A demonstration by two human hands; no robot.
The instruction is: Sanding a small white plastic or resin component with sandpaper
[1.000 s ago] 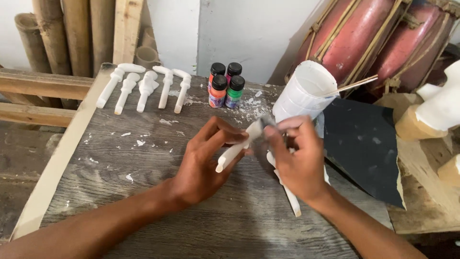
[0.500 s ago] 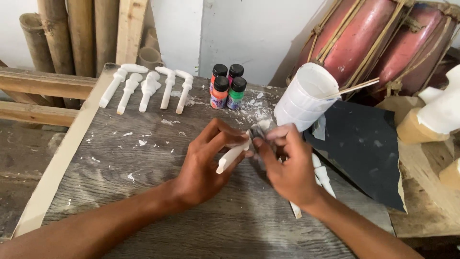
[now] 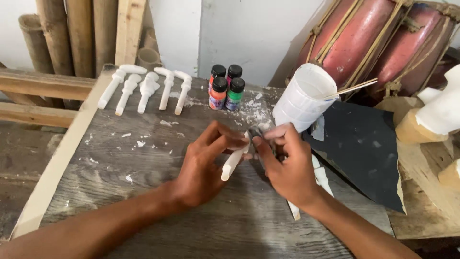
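White carved peg [image 3: 233, 164], gripped in left hand [image 3: 203, 168]; right hand [image 3: 287, 165] pinching grey sandpaper scrap [image 3: 258, 134] against its tip (five similar pegs [image 3: 146, 88] beyond).

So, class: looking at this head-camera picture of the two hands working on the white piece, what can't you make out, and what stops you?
- The upper end of the white piece, head view: covered by both hands' fingers.
- The grey scrap under the right hand: mostly hidden by the fingers, kind unclear.
- The white stick beneath that wrist: middle covered.
- Inside the white cup: contents not visible.
- Drums: cut by the top edge.
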